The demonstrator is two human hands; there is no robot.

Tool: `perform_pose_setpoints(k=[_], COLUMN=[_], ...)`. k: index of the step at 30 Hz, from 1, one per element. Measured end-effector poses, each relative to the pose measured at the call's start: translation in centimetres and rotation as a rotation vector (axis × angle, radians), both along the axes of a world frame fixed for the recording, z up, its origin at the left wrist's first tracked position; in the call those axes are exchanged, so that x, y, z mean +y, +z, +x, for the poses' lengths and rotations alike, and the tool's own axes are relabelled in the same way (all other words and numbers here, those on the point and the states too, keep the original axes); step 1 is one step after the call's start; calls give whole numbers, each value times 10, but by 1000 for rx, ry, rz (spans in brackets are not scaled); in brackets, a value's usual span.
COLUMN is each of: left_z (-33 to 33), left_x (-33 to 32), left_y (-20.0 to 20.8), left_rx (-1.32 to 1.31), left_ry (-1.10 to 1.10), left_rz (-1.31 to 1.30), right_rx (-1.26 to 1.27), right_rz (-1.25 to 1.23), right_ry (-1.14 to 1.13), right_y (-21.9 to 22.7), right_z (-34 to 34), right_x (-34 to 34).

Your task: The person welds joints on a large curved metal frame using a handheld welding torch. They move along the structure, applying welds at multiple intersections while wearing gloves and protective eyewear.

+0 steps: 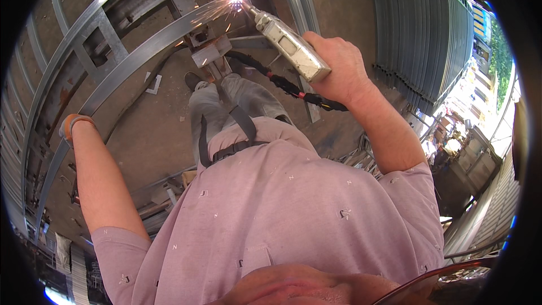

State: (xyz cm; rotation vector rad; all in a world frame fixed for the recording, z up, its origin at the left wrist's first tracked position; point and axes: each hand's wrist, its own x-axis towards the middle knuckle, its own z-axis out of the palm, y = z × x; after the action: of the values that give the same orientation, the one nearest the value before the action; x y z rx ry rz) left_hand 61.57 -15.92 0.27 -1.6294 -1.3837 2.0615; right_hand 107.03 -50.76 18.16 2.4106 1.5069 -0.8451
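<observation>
My bare right hand [340, 68] is wrapped around a boxy, silver-grey welding gun [293, 45]. The gun's narrow nozzle points up and to the left at a bright, sparking spot on the steel frame [138, 59]. The glare hides the exact contact there. A black-wrapped cable [285, 85] with red bands trails near my right wrist and curves toward the frame. On the left, my left hand [74, 126], in an orange and grey glove, rests at the frame's rail. Its fingers are mostly hidden behind the wrist.
Metal blocks on a stand [212, 55] sit under the frame in front of my legs. A large stack of long grey metal profiles [415, 34] lies at the far right. Scrap pieces [358, 161] lie on the brown floor beside me, and a dark hose [132, 97] crosses it.
</observation>
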Motion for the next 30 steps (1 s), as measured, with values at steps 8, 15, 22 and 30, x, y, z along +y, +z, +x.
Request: perform_pose_setpoints(k=[8, 15, 22, 30], left_z=[-16, -20, -27, -30], left_x=[6, 10, 13, 14], left_y=[-15, -17, -24, -27], left_rx=[-26, -21, -1, -18], left_ry=[26, 17, -44, -16], left_rz=[21, -30, -79, -54], right_rx=[13, 4, 12, 8], right_rz=[-11, -27, -65, -46], right_ry=[-6, -8, -31, -25], right_y=[1, 0, 2, 2], right_z=[2, 4, 6, 5], right_x=[-2, -4, -6, -9])
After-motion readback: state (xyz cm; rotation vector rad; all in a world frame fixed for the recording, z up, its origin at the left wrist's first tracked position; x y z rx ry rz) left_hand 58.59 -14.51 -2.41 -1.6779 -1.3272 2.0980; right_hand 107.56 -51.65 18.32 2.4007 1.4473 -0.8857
